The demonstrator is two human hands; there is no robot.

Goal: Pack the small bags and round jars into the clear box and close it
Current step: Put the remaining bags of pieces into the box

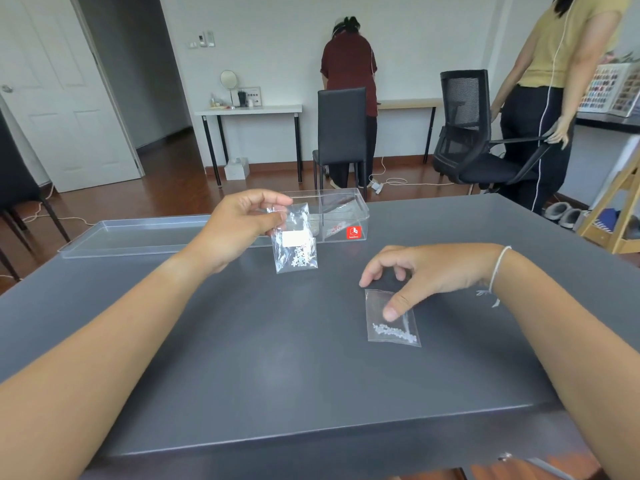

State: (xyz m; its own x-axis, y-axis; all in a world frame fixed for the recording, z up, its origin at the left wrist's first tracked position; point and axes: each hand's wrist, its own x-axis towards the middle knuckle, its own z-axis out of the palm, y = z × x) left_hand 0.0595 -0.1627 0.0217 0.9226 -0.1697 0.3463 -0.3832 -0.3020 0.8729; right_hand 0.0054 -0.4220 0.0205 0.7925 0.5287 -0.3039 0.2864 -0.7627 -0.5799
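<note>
My left hand pinches the top of a small clear bag holding white flower-shaped beads and holds it in the air just in front of the clear box. The box stands open at the table's far edge, with a red sticker on its front and some bags inside. Its clear lid lies flat to its left. My right hand rests on a second small bag of white beads that lies on the table, thumb pressing its top. No round jars show.
The grey table fills the foreground. Behind it stand two black chairs, two people, and white desks along the wall. A wooden rack stands at the right.
</note>
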